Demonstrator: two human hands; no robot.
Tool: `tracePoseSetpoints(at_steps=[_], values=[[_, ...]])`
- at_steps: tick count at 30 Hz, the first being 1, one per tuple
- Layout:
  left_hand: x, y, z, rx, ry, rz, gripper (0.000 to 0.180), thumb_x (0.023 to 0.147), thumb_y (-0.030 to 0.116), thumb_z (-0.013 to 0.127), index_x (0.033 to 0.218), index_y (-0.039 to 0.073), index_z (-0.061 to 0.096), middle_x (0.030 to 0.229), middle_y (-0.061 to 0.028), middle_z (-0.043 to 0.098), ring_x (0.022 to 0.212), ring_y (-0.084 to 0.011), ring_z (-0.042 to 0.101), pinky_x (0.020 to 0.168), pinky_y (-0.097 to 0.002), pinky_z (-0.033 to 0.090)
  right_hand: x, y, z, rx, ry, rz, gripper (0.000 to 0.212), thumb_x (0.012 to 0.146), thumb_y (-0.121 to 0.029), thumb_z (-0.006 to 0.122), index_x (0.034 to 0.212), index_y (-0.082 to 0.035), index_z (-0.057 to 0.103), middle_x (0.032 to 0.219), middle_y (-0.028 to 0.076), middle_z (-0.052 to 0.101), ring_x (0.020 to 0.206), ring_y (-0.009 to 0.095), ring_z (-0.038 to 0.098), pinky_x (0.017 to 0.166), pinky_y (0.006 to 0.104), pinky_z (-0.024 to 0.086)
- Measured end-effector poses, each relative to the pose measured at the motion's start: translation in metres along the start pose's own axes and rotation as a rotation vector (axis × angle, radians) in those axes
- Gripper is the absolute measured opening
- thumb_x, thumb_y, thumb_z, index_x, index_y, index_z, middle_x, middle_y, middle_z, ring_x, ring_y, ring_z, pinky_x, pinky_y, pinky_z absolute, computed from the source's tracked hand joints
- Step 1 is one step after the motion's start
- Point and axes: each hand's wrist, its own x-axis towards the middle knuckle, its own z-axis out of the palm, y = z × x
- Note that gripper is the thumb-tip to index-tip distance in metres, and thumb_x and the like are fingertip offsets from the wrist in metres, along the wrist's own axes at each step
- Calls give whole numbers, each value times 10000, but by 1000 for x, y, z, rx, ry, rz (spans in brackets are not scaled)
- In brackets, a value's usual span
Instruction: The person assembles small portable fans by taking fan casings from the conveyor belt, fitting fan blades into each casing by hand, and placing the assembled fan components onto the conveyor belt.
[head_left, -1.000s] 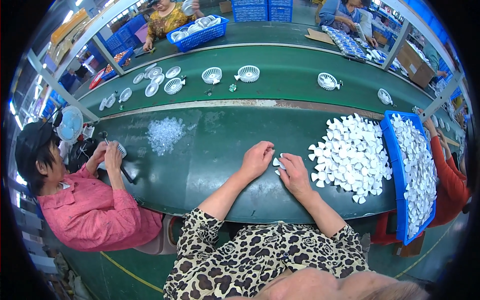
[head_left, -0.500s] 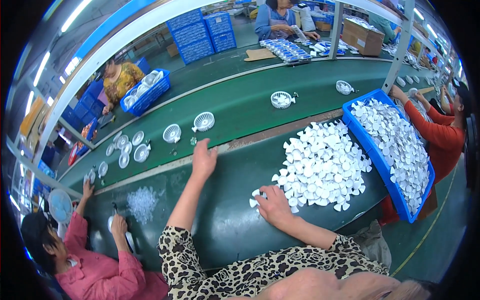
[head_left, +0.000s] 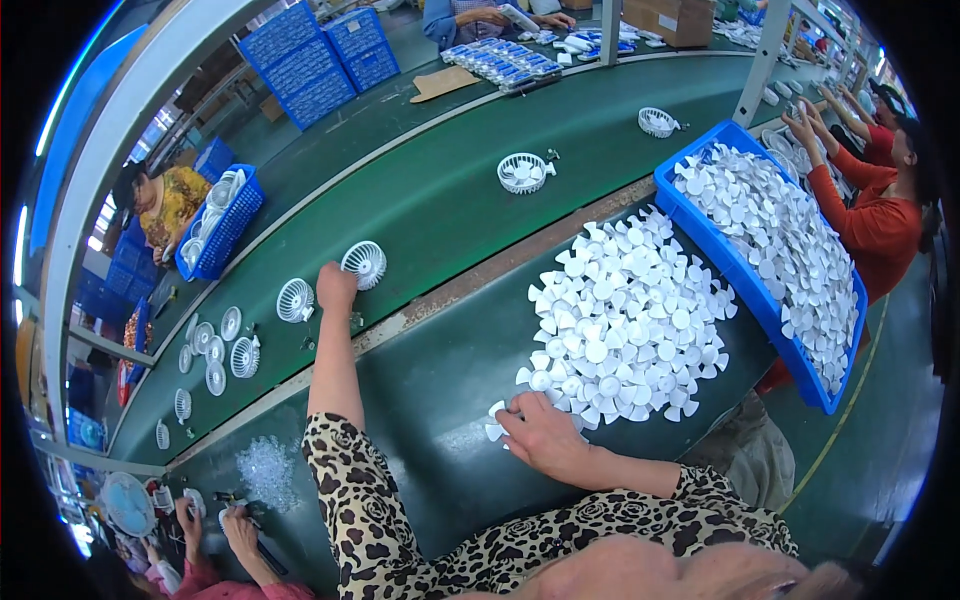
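My left hand (head_left: 337,287) is over the green belt, its fingers closed at the left edge of a round white fan housing (head_left: 365,264) with a ribbed rim. The fingertips are partly hidden. Just left of it lies a second fan housing (head_left: 295,300). My right hand (head_left: 545,436) rests at the near-left edge of a heap of white fan blades (head_left: 625,325). Its thumb and fingers are closed on one small three-lobed fan blade (head_left: 495,421), which shows beyond the fingertips.
A blue crate (head_left: 745,290) full of blades stands right of the heap. More fan housings (head_left: 522,174) and round covers (head_left: 215,378) lie along the belt (head_left: 440,235). Small clear pieces (head_left: 268,473) are piled at left. Co-workers' hands (head_left: 240,535) work at lower left; another person (head_left: 870,210) sits at right.
My left hand has reached forward onto the belt and closed at the fan housing. My right hand stays by the heap with a blade. The view has turned, shifting the scene leftward.
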Motion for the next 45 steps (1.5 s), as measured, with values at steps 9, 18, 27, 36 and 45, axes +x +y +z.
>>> tracePoseSetpoints(at_steps=[9,18,27,36,45], values=[[-186,29,-66,-1170,-345,-172,235,935,229,561,1040,19,563,865,-50,613,687,-132,601,525,-267,501,-14,5,10,-254,-43,-2,356,759,-229,705,1047,-80,557,892,94,498,825,238,549,563,340,501],[-300,9,-67,-1687,-412,-429,301,965,198,509,1148,-40,534,1037,-111,632,907,-195,633,793,-328,536,-2,9,14,81,197,-22,355,744,-169,721,1059,-71,592,903,122,562,786,320,593,609,396,496],[-329,5,-55,-1763,-577,-276,334,981,326,487,1097,23,564,1014,-59,646,895,-123,621,769,-269,514,15,-40,13,29,193,-254,352,740,-131,727,1058,-55,594,839,90,529,640,248,581,537,337,480],[-343,20,-55,-1659,-367,-151,268,912,149,610,1116,-14,547,954,-39,628,837,-74,574,731,-231,481,33,-43,31,-66,151,-312,351,729,-86,721,1056,-44,600,883,112,556,753,277,584,597,360,491],[-342,8,-53,-1347,-275,18,249,861,135,635,1026,-42,576,869,-72,648,787,-91,576,679,-259,478,48,-25,18,467,-268,223,382,760,-245,744,986,32,609,847,142,634,794,206,599,700,318,469]])
